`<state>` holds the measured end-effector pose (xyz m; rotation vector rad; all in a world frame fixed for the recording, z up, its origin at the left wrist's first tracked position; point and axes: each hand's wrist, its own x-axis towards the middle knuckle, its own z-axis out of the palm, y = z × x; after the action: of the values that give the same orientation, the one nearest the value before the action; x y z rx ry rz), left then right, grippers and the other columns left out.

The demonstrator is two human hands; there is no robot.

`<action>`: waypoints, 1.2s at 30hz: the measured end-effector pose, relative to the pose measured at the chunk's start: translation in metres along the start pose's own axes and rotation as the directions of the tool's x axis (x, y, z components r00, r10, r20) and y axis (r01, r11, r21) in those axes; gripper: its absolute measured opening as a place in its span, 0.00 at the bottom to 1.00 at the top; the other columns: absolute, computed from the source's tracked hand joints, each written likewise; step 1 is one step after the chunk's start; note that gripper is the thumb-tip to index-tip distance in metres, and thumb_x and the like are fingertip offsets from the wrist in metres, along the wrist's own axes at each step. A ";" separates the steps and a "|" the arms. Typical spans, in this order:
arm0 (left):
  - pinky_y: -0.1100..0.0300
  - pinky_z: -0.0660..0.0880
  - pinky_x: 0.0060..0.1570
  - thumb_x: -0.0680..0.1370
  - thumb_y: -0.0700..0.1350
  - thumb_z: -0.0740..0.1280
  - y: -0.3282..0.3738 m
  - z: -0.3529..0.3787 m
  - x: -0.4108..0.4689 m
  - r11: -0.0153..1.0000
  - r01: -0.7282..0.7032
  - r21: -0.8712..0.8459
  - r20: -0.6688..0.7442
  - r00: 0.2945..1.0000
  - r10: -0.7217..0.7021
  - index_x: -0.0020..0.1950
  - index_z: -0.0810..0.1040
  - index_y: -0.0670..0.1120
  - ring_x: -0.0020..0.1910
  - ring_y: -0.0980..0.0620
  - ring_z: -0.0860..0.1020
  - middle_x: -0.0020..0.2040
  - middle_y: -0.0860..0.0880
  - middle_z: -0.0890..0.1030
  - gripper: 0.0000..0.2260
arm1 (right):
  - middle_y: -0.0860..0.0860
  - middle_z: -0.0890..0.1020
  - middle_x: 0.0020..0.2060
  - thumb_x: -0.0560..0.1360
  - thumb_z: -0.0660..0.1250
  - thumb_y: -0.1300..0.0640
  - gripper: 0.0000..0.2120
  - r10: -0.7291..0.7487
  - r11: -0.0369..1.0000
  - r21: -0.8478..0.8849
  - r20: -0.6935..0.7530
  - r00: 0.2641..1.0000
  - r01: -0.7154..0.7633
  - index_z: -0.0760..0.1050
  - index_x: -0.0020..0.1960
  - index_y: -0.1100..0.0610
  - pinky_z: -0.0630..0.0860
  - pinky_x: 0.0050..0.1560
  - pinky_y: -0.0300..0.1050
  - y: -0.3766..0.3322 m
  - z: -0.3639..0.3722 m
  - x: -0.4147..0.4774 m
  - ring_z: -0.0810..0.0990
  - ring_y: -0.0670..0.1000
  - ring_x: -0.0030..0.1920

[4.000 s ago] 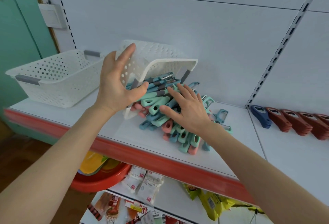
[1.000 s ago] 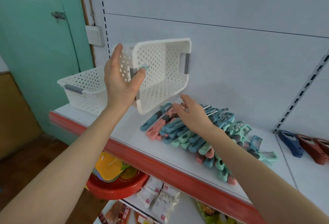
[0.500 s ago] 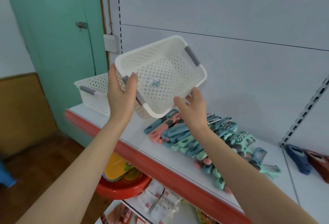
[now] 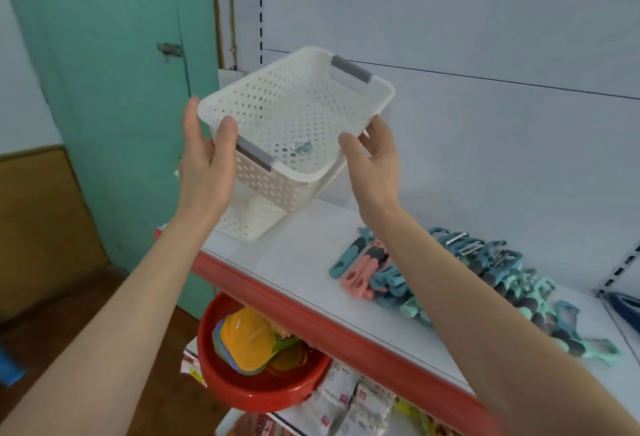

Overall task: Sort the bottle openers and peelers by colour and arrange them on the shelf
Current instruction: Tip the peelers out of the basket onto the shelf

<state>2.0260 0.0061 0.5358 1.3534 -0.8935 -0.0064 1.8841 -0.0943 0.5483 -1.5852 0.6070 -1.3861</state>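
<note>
I hold an empty white perforated basket (image 4: pixel 294 113) with grey handles in the air above the shelf (image 4: pixel 304 262), its open side up. My left hand (image 4: pixel 207 158) grips its near left corner, thumb over the rim. My right hand (image 4: pixel 374 155) holds the near right side from below. A heap of peelers and bottle openers (image 4: pixel 450 276) in teal, mint, blue and pink lies on the shelf to the right, partly hidden behind my right forearm.
A second white basket (image 4: pixel 249 224) sits on the shelf's left end, under the held one. A red bowl (image 4: pixel 256 390) with yellow items and packets lies on the lower shelf. A blue opener (image 4: pixel 623 304) shows at the right edge. A green door stands left.
The basket, earlier tipped over the pile, has been lifted, turned upright and carried left. My right hand left the pile and took hold of the basket. The view swung left.
</note>
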 end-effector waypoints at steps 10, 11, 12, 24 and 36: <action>0.84 0.65 0.43 0.81 0.54 0.55 -0.051 -0.050 0.083 0.995 0.053 -0.080 0.060 0.997 -0.048 0.76 0.51 0.50 0.54 0.67 0.70 0.62 0.57 0.67 0.26 | 0.49 0.81 0.48 0.72 0.62 0.61 0.12 0.065 0.996 -0.059 -0.033 0.997 -0.066 0.74 0.55 0.61 0.74 0.53 0.44 0.008 0.097 0.038 0.78 0.49 0.53; 0.80 0.66 0.52 0.81 0.54 0.55 -0.057 -0.053 0.088 0.995 0.056 -0.084 0.064 0.997 -0.051 0.76 0.51 0.49 0.58 0.65 0.70 0.65 0.57 0.66 0.26 | 0.51 0.81 0.50 0.72 0.62 0.60 0.14 0.077 0.994 -0.077 -0.045 0.996 -0.080 0.73 0.56 0.62 0.74 0.55 0.46 0.012 0.104 0.040 0.78 0.49 0.54; 0.71 0.66 0.61 0.80 0.54 0.55 -0.062 -0.056 0.093 0.995 0.056 -0.083 0.068 0.996 -0.051 0.76 0.51 0.49 0.63 0.60 0.69 0.68 0.55 0.66 0.27 | 0.52 0.80 0.53 0.71 0.63 0.58 0.16 0.091 0.991 -0.095 -0.052 0.994 -0.096 0.73 0.57 0.62 0.74 0.57 0.47 0.013 0.111 0.040 0.77 0.50 0.56; 0.45 0.63 0.68 0.73 0.66 0.56 -0.101 -0.059 0.102 0.994 0.113 -0.011 0.162 0.981 -0.109 0.75 0.53 0.50 0.68 0.49 0.67 0.70 0.47 0.69 0.36 | 0.43 0.59 0.25 0.74 0.62 0.60 0.17 0.162 0.955 -0.231 -0.121 0.979 -0.187 0.56 0.32 0.53 0.56 0.23 0.32 0.028 0.120 0.045 0.58 0.42 0.22; 0.46 0.69 0.62 0.74 0.62 0.58 -0.104 -0.058 0.112 0.994 0.104 -0.014 0.179 0.979 -0.100 0.73 0.55 0.50 0.61 0.48 0.73 0.63 0.47 0.74 0.32 | 0.43 0.58 0.22 0.74 0.60 0.62 0.18 0.147 0.952 -0.250 -0.135 0.980 -0.177 0.55 0.31 0.53 0.56 0.23 0.31 0.027 0.125 0.049 0.57 0.43 0.21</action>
<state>2.1838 -0.0285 0.5131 1.3913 -0.9692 -0.2191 2.0203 -0.1089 0.5557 -1.6254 1.0029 -1.3204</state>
